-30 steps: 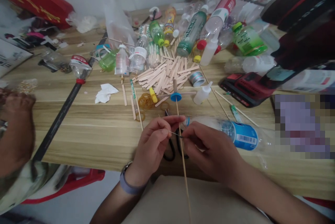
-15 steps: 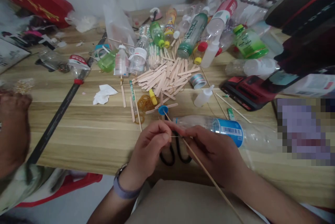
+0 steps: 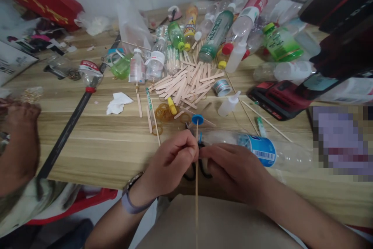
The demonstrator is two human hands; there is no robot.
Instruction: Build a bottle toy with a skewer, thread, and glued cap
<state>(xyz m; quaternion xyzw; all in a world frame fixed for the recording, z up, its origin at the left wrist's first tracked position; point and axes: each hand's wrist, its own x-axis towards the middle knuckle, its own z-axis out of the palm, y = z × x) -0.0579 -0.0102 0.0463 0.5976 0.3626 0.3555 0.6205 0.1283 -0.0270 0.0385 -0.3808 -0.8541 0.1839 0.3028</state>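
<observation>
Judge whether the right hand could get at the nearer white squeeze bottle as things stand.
Probably yes: the nearer white squeeze bottle is just beyond the right hand and looks uncovered, though the hand would likely have to pass over the clear bottle with the blue label lying between them.

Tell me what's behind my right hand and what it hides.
Behind your right hand show a clear blue-labelled bottle and part of the black-handled scissors. Your hand covers some of the bottle's near side; anything else directly beneath it can't be seen.
</observation>
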